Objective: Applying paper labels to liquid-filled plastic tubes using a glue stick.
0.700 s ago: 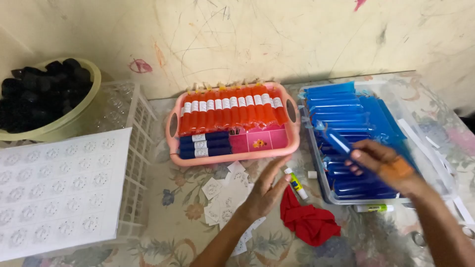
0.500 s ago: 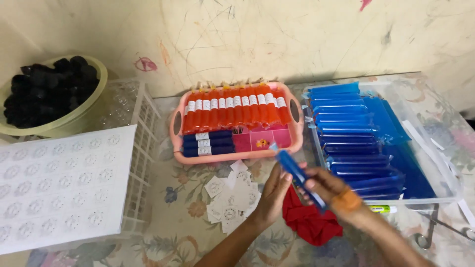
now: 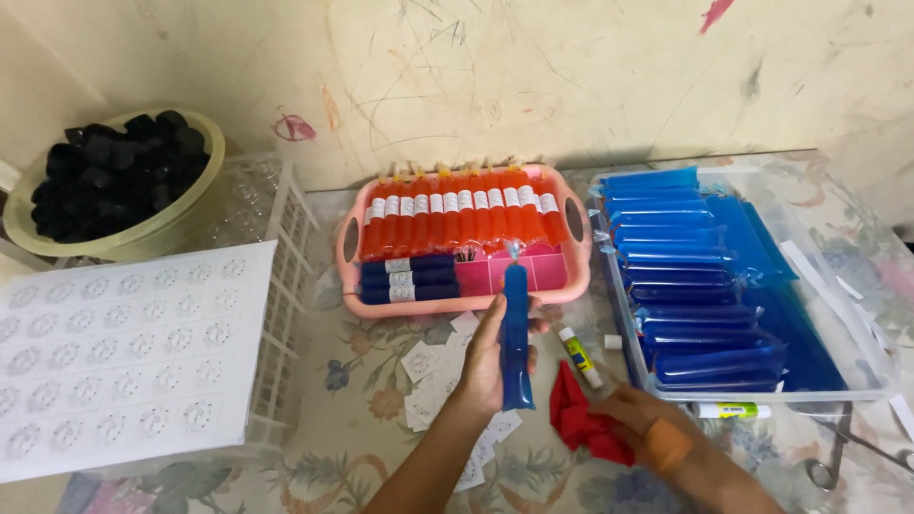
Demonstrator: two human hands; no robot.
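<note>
The blue ice pop (image 3: 515,335) has passed from the right hand to the left hand (image 3: 490,357) since the earlier frame. The left hand now grips it upright just in front of the pink tray (image 3: 462,300), perhaps for labelling. It is a slim, sealed tube of deep blue liquid. The right hand (image 3: 640,425) presses on a red cloth (image 3: 581,419), right of the tray's front edge
</note>
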